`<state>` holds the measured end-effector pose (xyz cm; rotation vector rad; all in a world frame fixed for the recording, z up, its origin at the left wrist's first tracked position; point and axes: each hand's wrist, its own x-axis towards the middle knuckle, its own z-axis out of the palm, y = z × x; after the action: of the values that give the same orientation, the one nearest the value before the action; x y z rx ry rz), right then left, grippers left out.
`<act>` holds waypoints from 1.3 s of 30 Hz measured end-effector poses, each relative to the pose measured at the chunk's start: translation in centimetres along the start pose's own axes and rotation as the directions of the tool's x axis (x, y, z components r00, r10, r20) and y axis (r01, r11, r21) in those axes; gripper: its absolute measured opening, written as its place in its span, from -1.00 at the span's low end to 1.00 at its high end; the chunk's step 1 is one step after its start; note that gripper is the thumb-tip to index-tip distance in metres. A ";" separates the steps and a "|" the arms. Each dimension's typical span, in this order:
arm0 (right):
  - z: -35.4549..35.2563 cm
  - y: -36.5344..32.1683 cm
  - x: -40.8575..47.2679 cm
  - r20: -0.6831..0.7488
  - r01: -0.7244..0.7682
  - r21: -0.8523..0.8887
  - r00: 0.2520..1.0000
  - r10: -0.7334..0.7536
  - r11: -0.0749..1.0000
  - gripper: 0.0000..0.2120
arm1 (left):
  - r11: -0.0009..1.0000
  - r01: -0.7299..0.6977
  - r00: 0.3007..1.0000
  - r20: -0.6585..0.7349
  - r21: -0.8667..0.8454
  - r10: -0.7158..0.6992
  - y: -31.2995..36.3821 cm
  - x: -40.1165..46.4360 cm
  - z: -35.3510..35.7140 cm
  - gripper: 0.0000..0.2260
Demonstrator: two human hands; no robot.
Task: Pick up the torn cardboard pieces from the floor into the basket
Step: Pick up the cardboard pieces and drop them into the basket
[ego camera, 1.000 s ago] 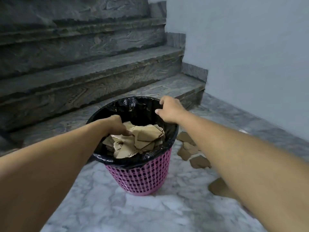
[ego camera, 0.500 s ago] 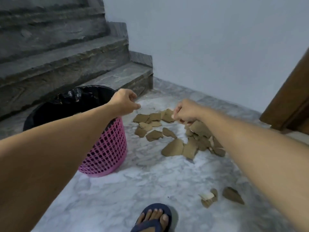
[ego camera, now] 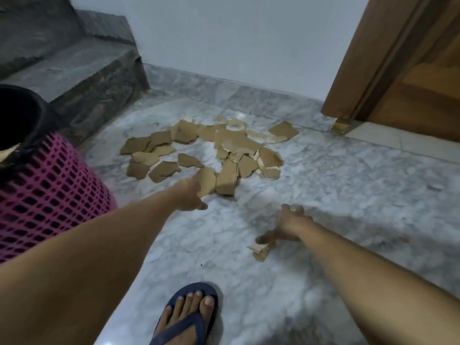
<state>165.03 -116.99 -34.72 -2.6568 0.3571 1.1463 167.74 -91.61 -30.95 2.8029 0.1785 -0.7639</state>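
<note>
step: reaching for cardboard [ego camera: 201,155] | left hand [ego camera: 189,196] fingers hidden, cannot tell | right hand [ego camera: 286,226] spread over scraps [ego camera: 261,251] | next: pinch, carry left to basket [ego camera: 47,190]

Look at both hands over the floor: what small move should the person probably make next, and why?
Probably close the right hand on the small scraps under its spread fingers. They lie apart from the main pile, and that hand already hovers right over them, while the left hand only reaches the pile's near edge. The pink basket stands close on the left for dropping them.
</note>
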 end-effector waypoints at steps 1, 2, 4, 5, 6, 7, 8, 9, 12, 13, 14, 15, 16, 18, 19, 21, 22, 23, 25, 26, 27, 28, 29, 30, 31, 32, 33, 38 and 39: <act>1.2 0.3 0.5 0.021 -0.017 -0.012 1.000 0.017 1.000 0.32 | 1.000 0.012 1.000 0.007 0.006 -0.012 0.0 0.8 0.9 -0.36; 2.2 0.5 0.8 0.029 -0.011 -0.030 1.000 0.012 0.999 0.31 | 1.000 0.020 1.000 0.005 0.012 -0.020 -0.1 1.4 1.5 -0.35; 4.1 0.8 1.0 -0.054 0.049 -0.057 0.997 -0.052 0.997 0.11 | 0.999 0.027 1.000 0.006 0.022 -0.027 -0.3 2.5 2.3 -0.38; 4.8 0.9 1.2 -0.141 0.083 -0.076 0.986 -0.093 0.994 -0.06 | 0.999 0.030 1.000 0.005 0.015 -0.030 -0.5 3.2 2.6 -0.39; 5.3 0.9 1.4 -0.224 0.114 -0.091 0.966 -0.132 0.989 -0.23 | 1.000 0.031 1.000 0.001 0.001 -0.031 -0.7 4.0 3.0 -0.40; 5.7 0.9 1.8 -0.294 0.158 -0.100 0.939 -0.181 0.982 -0.38 | 1.000 0.025 1.000 -0.017 -0.016 -0.025 -0.9 4.6 3.1 -0.40; 6.0 0.8 2.3 -0.342 0.218 -0.117 0.907 -0.246 0.969 -0.51 | 1.000 0.015 0.999 -0.037 -0.026 -0.016 -0.9 5.2 3.3 -0.41; 6.0 0.7 2.7 -0.364 0.277 -0.135 0.879 -0.308 0.951 -0.61 | 1.000 0.003 0.998 -0.059 -0.027 -0.004 -1.1 5.9 3.6 -0.41; 5.1 -0.1 4.5 -0.365 0.355 -0.095 0.857 -0.364 0.930 -0.72 | 1.000 0.019 0.995 -0.097 -0.023 -0.021 -1.6 8.3 4.0 -0.39; 4.7 -0.4 5.1 -0.368 0.360 -0.069 0.858 -0.359 0.931 -0.76 | 0.998 0.041 0.994 -0.103 -0.040 -0.045 -1.7 8.7 4.0 -0.40; 4.2 -1.0 5.7 -0.374 0.355 -0.049 0.860 -0.347 0.934 -0.80 | 0.997 0.059 0.992 -0.112 -0.054 -0.065 -1.7 8.9 3.9 -0.42; 3.6 -1.6 6.3 -0.383 0.339 -0.019 0.867 -0.320 0.941 -0.85 | 0.995 0.071 0.990 -0.121 -0.064 -0.078 -1.6 9.0 3.6 -0.43; 3.1 -2.1 6.8 -0.391 0.309 0.021 0.878 -0.277 0.951 -0.87 | 0.993 0.088 0.987 -0.125 -0.075 -0.097 -1.5 9.0 3.5 -0.44; 2.0 -3.4 8.0 -0.402 0.249 0.088 0.895 -0.194 0.965 -0.87 | 0.985 0.130 0.982 -0.125 -0.110 -0.144 -1.6 9.5 3.4 -0.44; 1.4 -4.1 8.8 -0.412 0.234 0.111 0.895 -0.170 0.966 -0.85 | 0.983 0.140 0.980 -0.127 -0.118 -0.154 -1.8 10.1 3.4 -0.43; 0.5 -5.4 9.9 -0.443 0.231 0.149 0.885 -0.144 0.961 -0.80 | 0.983 0.135 0.981 -0.119 -0.126 -0.150 -2.1 10.6 3.7 -0.38; -0.1 -6.1 10.3 -0.462 0.238 0.172 0.877 -0.135 0.956 -0.77 | 0.984 0.129 0.983 -0.114 -0.126 -0.143 -2.2 10.9 3.7 -0.35; -0.7 -6.7 10.3 -0.468 0.244 0.200 0.875 -0.126 0.949 -0.73 | 0.986 0.118 0.985 -0.111 -0.114 -0.131 -2.2 11.0 3.8 -0.34; -1.9 -7.4 10.0 -0.409 0.269 0.221 0.898 -0.161 0.938 -0.50 | 0.990 0.106 0.987 -0.109 -0.097 -0.117 -2.4 11.0 3.9 -0.33; -2.3 -7.4 9.5 -0.328 0.292 0.186 0.918 -0.221 0.938 -0.27 | 0.992 0.094 0.987 -0.120 -0.088 -0.105 -2.4 11.0 4.0 -0.33; -2.4 -7.2 8.8 -0.217 0.319 0.099 0.931 -0.293 0.942 0.00 | 0.993 0.085 0.987 -0.130 -0.079 -0.094 -2.4 10.9 4.1 -0.34; -2.3 -6.9 8.3 -0.096 0.355 -0.039 0.929 -0.358 0.934 0.22 | 0.994 0.081 0.987 -0.136 -0.072 -0.090 -2.5 11.0 4.1 -0.35; -2.0 -6.3 7.7 -0.007 0.407 -0.201 0.909 -0.417 0.891 0.35 | 0.995 0.080 0.986 -0.142 -0.062 -0.088 -2.5 11.0 4.1 -0.35; -1.6 -5.6 7.4 0.038 0.456 -0.350 0.879 -0.474 0.818 0.40 | 0.995 0.081 0.985 -0.148 -0.056 -0.089 -2.7 11.2 4.1 -0.35; -1.2 -4.9 7.5 0.051 0.483 -0.466 0.852 -0.522 0.742 0.41 | 0.995 0.081 0.984 -0.155 -0.052 -0.088 -2.7 11.4 4.1 -0.35; -0.9 -4.3 7.6 0.044 0.483 -0.536 0.835 -0.548 0.692 0.41 | 0.996 0.079 0.983 -0.159 -0.051 -0.086 -2.7 11.6 4.0 -0.35; -0.8 -3.8 8.0 0.026 0.472 -0.567 0.829 -0.559 0.674 0.40 | 0.995 0.079 0.983 -0.159 -0.052 -0.087 -2.7 11.7 3.9 -0.36; -1.3 -4.1 9.2 -0.027 0.441 -0.551 0.839 -0.543 0.709 0.33 | 0.995 0.088 0.974 -0.204 -0.043 -0.094 -2.8 12.1 3.6 -0.42; -1.3 -4.3 9.2 -0.010 0.448 -0.540 0.843 -0.538 0.712 0.34 | 0.995 0.085 0.975 -0.201 -0.047 -0.093 -3.0 12.2 3.5 -0.42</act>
<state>173.32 -114.55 -40.18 -3.0085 -0.7299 0.9280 175.98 -88.88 -40.69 2.8492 0.3518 -0.4842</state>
